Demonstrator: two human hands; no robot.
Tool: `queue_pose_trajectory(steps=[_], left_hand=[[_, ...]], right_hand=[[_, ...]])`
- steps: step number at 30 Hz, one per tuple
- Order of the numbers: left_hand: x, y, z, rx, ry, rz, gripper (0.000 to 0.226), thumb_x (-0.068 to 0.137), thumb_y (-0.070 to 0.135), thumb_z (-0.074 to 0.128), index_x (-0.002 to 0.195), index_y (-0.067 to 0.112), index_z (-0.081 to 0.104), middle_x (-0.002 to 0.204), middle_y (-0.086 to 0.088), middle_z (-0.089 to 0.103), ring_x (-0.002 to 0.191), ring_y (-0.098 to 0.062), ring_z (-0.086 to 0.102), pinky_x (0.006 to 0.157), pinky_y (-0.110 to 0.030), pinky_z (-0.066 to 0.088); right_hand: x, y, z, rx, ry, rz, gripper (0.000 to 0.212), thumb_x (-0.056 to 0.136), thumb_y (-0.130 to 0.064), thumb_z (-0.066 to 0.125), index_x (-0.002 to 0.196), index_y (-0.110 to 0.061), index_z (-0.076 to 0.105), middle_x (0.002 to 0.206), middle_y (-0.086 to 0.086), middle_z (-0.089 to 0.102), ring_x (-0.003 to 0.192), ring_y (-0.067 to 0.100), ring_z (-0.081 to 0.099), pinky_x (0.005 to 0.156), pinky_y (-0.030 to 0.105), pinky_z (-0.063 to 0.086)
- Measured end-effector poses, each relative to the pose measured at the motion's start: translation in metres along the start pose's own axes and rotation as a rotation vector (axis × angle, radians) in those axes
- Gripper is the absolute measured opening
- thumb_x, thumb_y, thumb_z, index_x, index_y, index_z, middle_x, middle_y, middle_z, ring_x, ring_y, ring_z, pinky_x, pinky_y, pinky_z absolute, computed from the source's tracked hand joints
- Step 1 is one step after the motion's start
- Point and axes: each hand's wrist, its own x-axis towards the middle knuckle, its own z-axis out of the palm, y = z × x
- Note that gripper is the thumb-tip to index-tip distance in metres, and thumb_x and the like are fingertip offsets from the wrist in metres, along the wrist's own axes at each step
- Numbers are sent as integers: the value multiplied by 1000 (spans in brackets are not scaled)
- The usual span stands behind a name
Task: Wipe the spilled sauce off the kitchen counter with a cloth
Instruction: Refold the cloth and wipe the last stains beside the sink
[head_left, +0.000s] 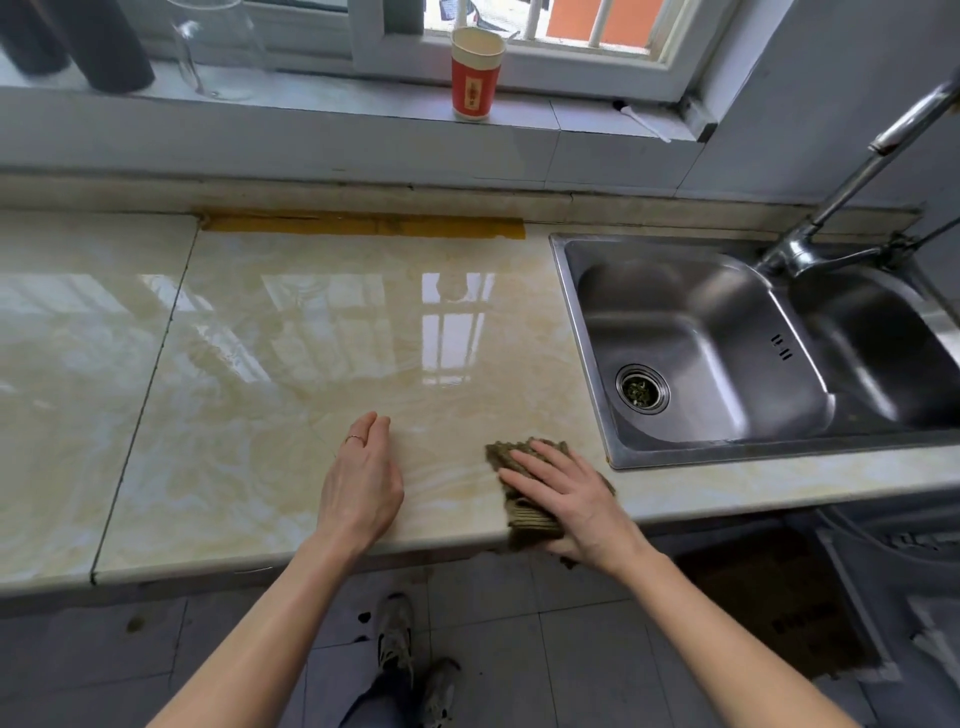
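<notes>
Right fingers (524, 465): straight, spread, pressed flat on the cloth (530, 517); none curled round it. Right hand (566, 493) pins the cloth to the counter (291, 364) just left of the sink (701, 332), by its near corner, with the cloth partly over the front edge. Left hand (363, 478): relaxed, flat on the counter further left of the sink, holding nothing. No distinct sauce seen; heavy glare. Judgement: use even palm pressure and overlapping strokes inward from the edge, so nothing drips to the floor.
</notes>
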Motion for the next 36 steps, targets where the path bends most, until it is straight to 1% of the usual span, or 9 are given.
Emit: queue_pose_trajectory(steps=[3,6,9,14,19,22,24,29,36], left_hand=[[-1,-3,-1,-13,5,-11,54,86,2,46,139,1,37,146,-16,34,131,-31,38,103,-40,38],[-1,-3,0,-41,13,-24,54,86,2,46,138,1,37,146,-16,34,131,-31,38,102,-39,38],[-1,-3,0,-72,35,-29,53,85,0,46,138,1,38,145,-16,36,130,-31,39,101,-39,39],[3,-5,-6,-121,140,-32,47,86,-1,45,133,3,46,139,-16,43,124,-31,45,100,-40,41],[21,-7,-21,-157,208,-74,45,85,-2,46,129,6,50,138,-12,45,122,-30,48,99,-40,42],[35,-12,-29,-151,210,-84,45,84,-3,47,128,5,51,137,-14,46,121,-31,49,98,-40,42],[40,-17,-32,-141,202,-82,46,83,-5,47,128,4,51,136,-15,47,120,-32,49,97,-40,42],[51,-22,-29,-136,174,-89,46,83,-6,45,128,3,51,136,-14,47,122,-31,48,98,-39,43],[79,-9,-23,-141,152,-30,45,85,-1,46,129,4,51,137,-14,47,124,-30,48,100,-38,42]], right_hand=[[-15,17,-9,19,-31,113,109,59,-48,88,151,-31,32,159,-7,27,148,17,18,114,52,28],[-14,9,-6,35,-19,172,105,62,-48,87,151,-30,34,159,-7,28,149,17,16,112,59,30],[6,-15,4,3,6,108,104,62,-57,82,150,-28,36,157,-3,32,147,21,21,111,60,31],[71,-75,24,-13,-9,-7,102,63,-78,60,150,-32,32,158,-2,30,147,26,21,117,53,14],[130,-112,41,103,75,-20,74,74,-53,68,140,-28,44,153,-3,40,143,27,30,112,58,29],[145,-88,36,78,52,-42,69,73,-44,53,141,-34,43,152,-6,41,142,24,32,114,52,25],[150,-57,26,40,67,63,69,72,-46,44,141,-37,46,151,-7,43,140,25,36,115,52,26],[155,-6,5,6,37,347,61,83,-53,41,141,-38,48,149,-4,45,140,28,36,111,56,30],[183,-39,16,30,-34,117,66,81,-51,41,146,-42,38,156,-7,34,145,27,27,117,52,14]])
